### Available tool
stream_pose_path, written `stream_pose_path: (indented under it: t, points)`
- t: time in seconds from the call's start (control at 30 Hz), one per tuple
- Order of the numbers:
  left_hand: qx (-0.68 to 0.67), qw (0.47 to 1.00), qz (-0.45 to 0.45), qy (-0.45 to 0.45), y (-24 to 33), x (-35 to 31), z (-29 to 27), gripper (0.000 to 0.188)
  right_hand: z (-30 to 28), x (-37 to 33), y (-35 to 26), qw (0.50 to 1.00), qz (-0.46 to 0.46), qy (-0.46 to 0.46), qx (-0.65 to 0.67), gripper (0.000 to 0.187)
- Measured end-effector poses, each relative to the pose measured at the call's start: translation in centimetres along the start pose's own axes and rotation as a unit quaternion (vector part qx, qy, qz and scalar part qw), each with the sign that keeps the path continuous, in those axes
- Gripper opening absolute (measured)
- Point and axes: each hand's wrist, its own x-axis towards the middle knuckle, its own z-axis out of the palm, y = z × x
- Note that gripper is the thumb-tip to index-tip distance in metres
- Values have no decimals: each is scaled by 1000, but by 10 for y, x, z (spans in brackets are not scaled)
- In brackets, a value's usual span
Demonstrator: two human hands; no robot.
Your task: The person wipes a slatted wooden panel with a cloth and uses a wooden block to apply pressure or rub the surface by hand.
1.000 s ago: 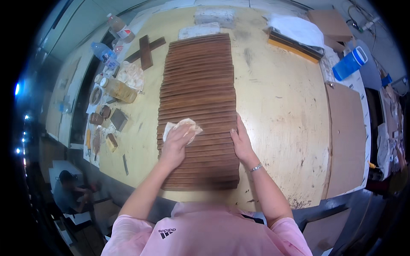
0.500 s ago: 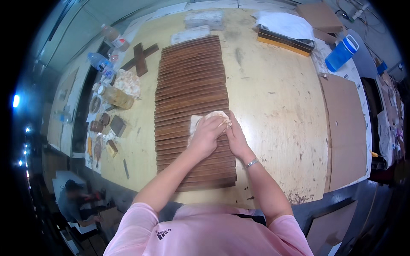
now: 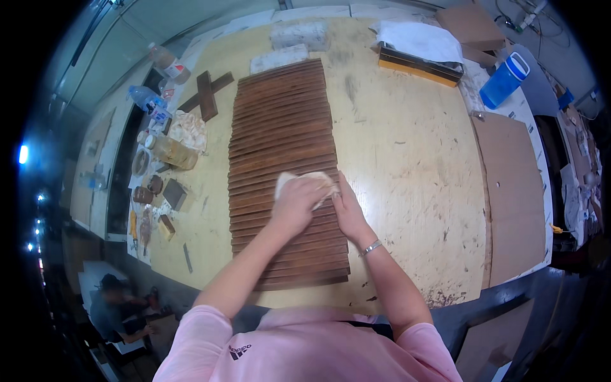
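So the dark brown wooden slats [image 3: 280,130] sit side by side in a long row down the middle of the pale worktable [image 3: 414,191], and the left hand [image 3: 298,202] has its fingers bunched together over a crumpled off-white cloth [image 3: 284,183], holding it against the slats right of centre. The right hand [image 3: 350,218] rests along their right edge, thumb apart from the fingers, just beside the cloth, and there's a jar of yellowish liquid [image 3: 173,153] off to the left plus a blue jug [image 3: 503,83] at far right.
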Motion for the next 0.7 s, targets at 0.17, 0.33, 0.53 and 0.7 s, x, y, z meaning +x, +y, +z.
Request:
stream_pose_path:
  t: [0.17, 0.33, 0.53, 0.7]
  points:
    - [16, 999, -9, 33, -3, -10, 2, 43, 6, 2, 1, 1000, 2, -10, 18, 58]
    - [-26, 1000, 3, -1, -9, -12, 1, 47, -1, 0, -1, 1000, 4, -24, 16, 60]
    - [33, 976, -182, 113, -103, -130, -77, 32, 2, 0, -8, 1000, 2, -17, 11, 60]
    - [-25, 979, -116, 163, -52, -58, -54, 40, -2, 0, -11, 999, 20, -28, 6, 60]
